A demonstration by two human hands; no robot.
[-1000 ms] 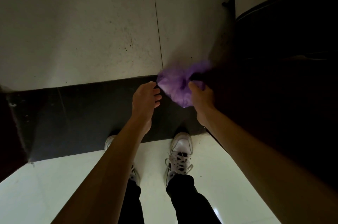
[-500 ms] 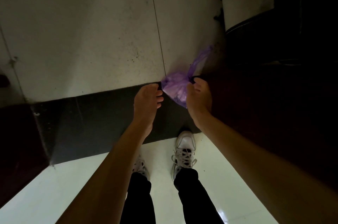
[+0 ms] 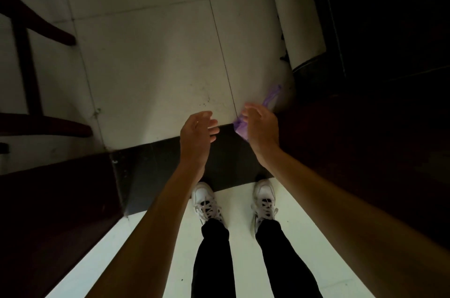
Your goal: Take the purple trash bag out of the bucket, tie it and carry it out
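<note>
Purple trash bag (image 3: 240, 127) shows where the pale floor tile (image 3: 155, 66) meets the dark strip (image 3: 158, 166). It is mostly hidden behind the right hand (image 3: 264, 128), with one loose tail sticking up past it. Half a second ago we saw both hands pinching it. Now the right fingers are straightened and loose with no grip we can see, and the left hand (image 3: 197, 133) is apart from the bag, fingers relaxed too. White sneakers (image 3: 204, 200) below.

White left sneaker (image 3: 204, 200) and right sneaker (image 3: 264, 196) stand on glossy white floor (image 3: 151, 244), toes at dark threshold strip (image 3: 155, 163). Dark wooden furniture legs (image 3: 39, 22) upper left.
</note>
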